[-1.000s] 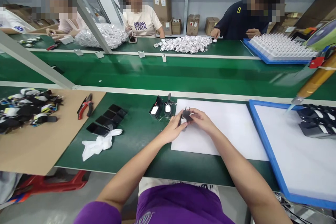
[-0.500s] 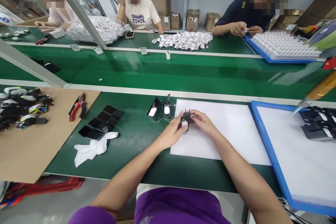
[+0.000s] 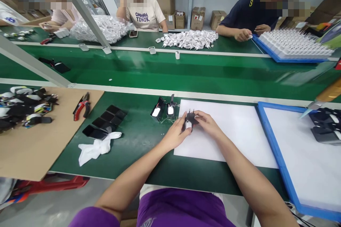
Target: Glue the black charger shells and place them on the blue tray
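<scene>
A black plug charger [image 3: 190,117] with two prongs pointing up and a white part inside is held between both hands above a white sheet [image 3: 226,131]. My left hand [image 3: 176,133] is closed around its left side, with the thumb over the white part. The fingertips of my right hand [image 3: 206,122] pinch its right upper edge. Just left of the hands, two black housings with white insides stand on the green bench: an open housing [image 3: 157,111] and another housing [image 3: 171,110], with thin wires near them.
Black empty cases [image 3: 105,120] and a white cloth [image 3: 99,148] lie to the left. Red-handled pliers [image 3: 82,107] rest on cardboard [image 3: 50,138] beside piled black parts [image 3: 29,106]. A blue-rimmed tray [image 3: 275,156] stands right. Beyond runs a green conveyor [image 3: 186,74]; three co-workers sit across.
Both hands keep hold of the charger with almost no movement. Loose parts on the conveyor have shifted right. The right co-worker's hands have moved apart. The view has shifted slightly.
</scene>
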### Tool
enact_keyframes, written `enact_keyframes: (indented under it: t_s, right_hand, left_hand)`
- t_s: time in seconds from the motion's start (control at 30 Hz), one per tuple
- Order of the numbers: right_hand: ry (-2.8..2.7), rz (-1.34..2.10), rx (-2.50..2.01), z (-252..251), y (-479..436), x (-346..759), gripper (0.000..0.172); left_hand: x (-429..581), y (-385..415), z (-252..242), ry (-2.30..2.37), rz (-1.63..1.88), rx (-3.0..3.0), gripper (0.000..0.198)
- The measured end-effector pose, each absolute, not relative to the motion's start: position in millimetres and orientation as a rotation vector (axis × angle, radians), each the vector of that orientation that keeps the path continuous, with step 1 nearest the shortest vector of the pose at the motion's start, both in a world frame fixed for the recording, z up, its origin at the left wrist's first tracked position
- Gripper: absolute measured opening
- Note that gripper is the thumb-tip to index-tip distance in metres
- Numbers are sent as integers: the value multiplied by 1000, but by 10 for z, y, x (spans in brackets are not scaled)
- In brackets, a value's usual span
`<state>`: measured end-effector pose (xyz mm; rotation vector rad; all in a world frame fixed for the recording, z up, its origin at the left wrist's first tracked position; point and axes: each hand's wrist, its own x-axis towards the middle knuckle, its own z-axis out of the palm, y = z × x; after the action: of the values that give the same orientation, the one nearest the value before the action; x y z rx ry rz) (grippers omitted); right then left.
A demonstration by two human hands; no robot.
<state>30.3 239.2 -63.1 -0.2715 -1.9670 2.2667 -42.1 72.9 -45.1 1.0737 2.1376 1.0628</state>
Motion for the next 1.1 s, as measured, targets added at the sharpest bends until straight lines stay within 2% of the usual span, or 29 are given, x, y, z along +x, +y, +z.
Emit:
enact_keyframes:
  t_s: [0.13,0.3,0.87,1.03,1.1]
  right_hand:
    - [-1960,2273,-277,-628,2391,305,24]
    - [-1961,2265,-269,-636,2390,303,22]
    - [-2019,2212,-246,-566,2374,322,22]
    - [-2092,2144,-200,-452,2420,344,18]
    - [-2088,2040,-230,-350,2512,386,18]
  left_hand:
    - [-415,729,-463,2155,1068,1033,65]
    - [-399,731,-452,2157,1078,1063,71]
    - [-407,755,-480,2205,1092,1085,64]
    - [-461,717,-477,2157,1069,1113,60]
    - [-443,709,-458,2153,1077,1145,64]
